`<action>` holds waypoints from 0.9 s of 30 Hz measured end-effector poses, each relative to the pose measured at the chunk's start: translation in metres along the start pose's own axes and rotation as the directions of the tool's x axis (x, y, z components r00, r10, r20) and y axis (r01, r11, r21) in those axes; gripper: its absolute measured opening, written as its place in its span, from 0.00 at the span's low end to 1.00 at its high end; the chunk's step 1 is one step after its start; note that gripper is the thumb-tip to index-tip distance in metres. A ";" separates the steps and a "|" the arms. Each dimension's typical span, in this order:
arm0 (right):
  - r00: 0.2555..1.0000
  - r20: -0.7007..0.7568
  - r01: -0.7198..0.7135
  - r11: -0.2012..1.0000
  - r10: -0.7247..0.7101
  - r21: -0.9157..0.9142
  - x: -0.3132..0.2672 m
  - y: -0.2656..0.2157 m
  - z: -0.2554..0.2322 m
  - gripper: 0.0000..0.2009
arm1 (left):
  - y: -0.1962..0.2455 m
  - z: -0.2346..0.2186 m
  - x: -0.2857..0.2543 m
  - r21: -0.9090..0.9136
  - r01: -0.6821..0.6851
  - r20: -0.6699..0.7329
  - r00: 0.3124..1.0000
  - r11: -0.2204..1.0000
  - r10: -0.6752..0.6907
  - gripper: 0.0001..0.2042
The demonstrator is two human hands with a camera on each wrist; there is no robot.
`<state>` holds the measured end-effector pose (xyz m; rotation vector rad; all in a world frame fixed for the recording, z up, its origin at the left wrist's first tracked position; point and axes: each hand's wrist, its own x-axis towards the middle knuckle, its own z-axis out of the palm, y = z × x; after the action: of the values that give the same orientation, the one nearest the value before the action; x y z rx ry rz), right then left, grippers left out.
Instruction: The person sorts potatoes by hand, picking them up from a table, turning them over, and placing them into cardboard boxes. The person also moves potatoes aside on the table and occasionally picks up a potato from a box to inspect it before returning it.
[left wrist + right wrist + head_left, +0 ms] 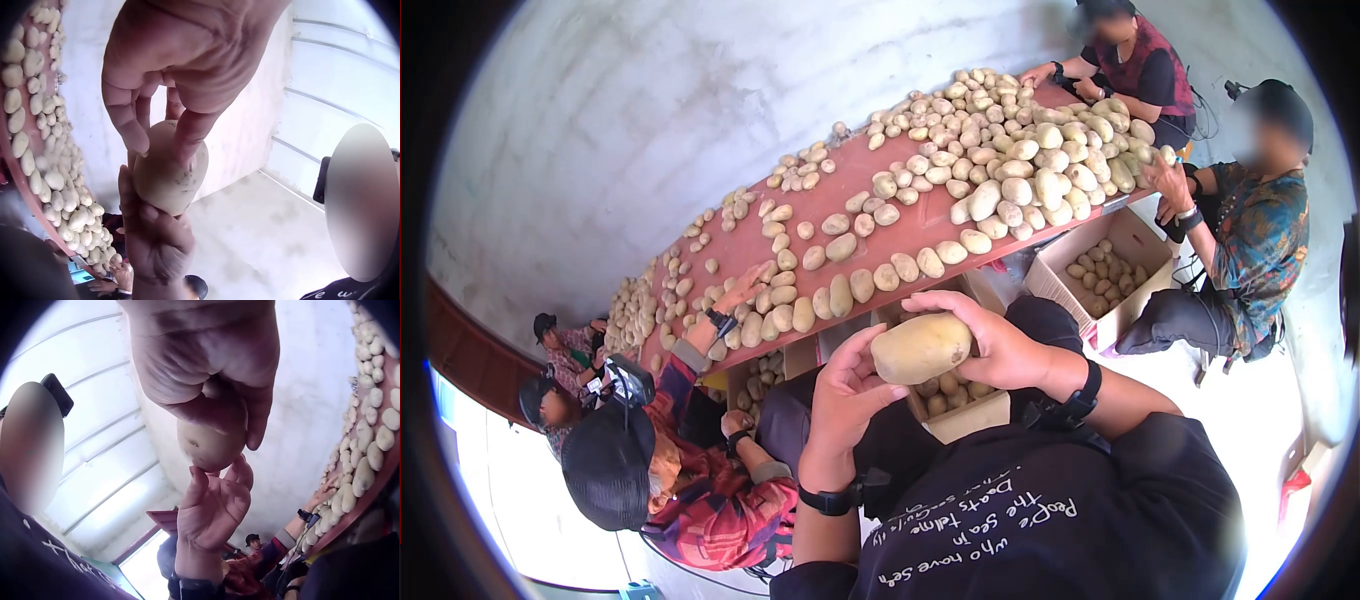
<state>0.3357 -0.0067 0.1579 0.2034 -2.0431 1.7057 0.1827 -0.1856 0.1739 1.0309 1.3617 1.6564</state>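
Note:
A large pale-yellow potato (pixel 922 348) is held in front of the chest between both hands. My left hand (pixel 845 395) holds its left end with thumb and fingertips. My right hand (pixel 1012 348) grips the other end, thumb and fingers curled round it. Small dark specks mark the skin of the potato (pixel 169 169) in the left wrist view. In the right wrist view, a small dent shows on the potato (pixel 200 442), while the right palm and fingers cover its upper part.
A long reddish table (pixel 850 265) bears many potatoes, with a row along its near edge and a big heap (pixel 1050 165) at the right. Cardboard boxes of potatoes (pixel 1100 270) stand below. Other people sit close by at left (pixel 700 500) and right (pixel 1260 230).

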 end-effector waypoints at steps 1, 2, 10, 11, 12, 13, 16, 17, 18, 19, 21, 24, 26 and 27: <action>1.000 0.010 -0.005 1.000 0.005 0.012 -0.002 0.005 0.000 0.41 | 0.000 0.000 -0.001 0.001 0.003 0.008 1.000 1.000 -0.003 0.36; 1.000 0.019 -0.011 1.000 0.011 0.025 -0.003 0.008 -0.001 0.43 | 0.000 -0.001 -0.002 0.003 0.006 0.016 1.000 1.000 -0.006 0.36; 0.998 0.063 -0.029 0.972 0.015 0.232 -0.005 0.013 -0.004 0.44 | 0.001 0.003 -0.001 0.189 -0.139 -0.003 0.990 0.972 0.142 0.35; 0.997 0.066 -0.067 0.952 0.049 0.299 -0.006 0.014 -0.003 0.44 | 0.002 0.003 -0.001 0.220 -0.159 -0.006 0.986 0.963 0.164 0.35; 0.994 0.082 -0.098 0.936 0.074 0.339 -0.006 0.015 -0.002 0.44 | 0.003 0.004 -0.001 0.250 -0.179 -0.008 0.982 0.952 0.186 0.35; 0.990 0.099 -0.129 0.917 0.099 0.377 -0.007 0.015 -0.001 0.44 | 0.004 0.005 -0.001 0.251 -0.178 -0.018 0.982 0.951 0.188 0.34; 0.982 0.141 -0.177 0.883 0.127 0.435 -0.009 0.021 0.002 0.43 | 0.005 0.009 0.000 0.255 -0.172 -0.039 0.981 0.951 0.188 0.33; 0.980 0.153 -0.184 0.876 0.129 0.445 -0.009 0.024 0.002 0.43 | 0.006 0.009 0.000 0.258 -0.169 -0.040 0.982 0.951 0.185 0.33; 0.980 0.154 -0.186 0.875 0.129 0.446 -0.009 0.026 0.002 0.43 | 0.006 0.010 0.001 0.261 -0.166 -0.041 0.982 0.951 0.183 0.33; 0.979 0.155 -0.187 0.875 0.130 0.447 -0.009 0.027 0.002 0.43 | 0.005 0.009 0.001 0.263 -0.165 -0.038 0.983 0.951 0.181 0.33; 0.980 0.152 -0.184 0.874 0.127 0.450 -0.010 0.030 0.002 0.42 | 0.003 0.009 0.001 0.267 -0.163 -0.032 0.983 0.950 0.178 0.33; 0.980 0.148 -0.184 0.872 0.130 0.453 -0.010 0.032 0.001 0.42 | 0.003 0.010 0.001 0.276 -0.147 -0.039 0.986 0.950 0.164 0.32; 0.978 0.152 -0.200 0.868 0.146 0.455 -0.011 0.032 0.001 0.42 | 0.001 0.009 0.001 0.282 -0.142 -0.033 0.987 0.949 0.158 0.31; 0.977 0.150 -0.201 0.868 0.148 0.454 -0.011 0.032 0.000 0.42 | 0.001 0.009 0.001 0.285 -0.140 -0.030 0.987 0.948 0.155 0.31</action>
<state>0.3324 -0.0022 0.1240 0.2778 -1.7286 2.3371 0.1902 -0.1812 0.1760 1.2880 1.6243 1.6363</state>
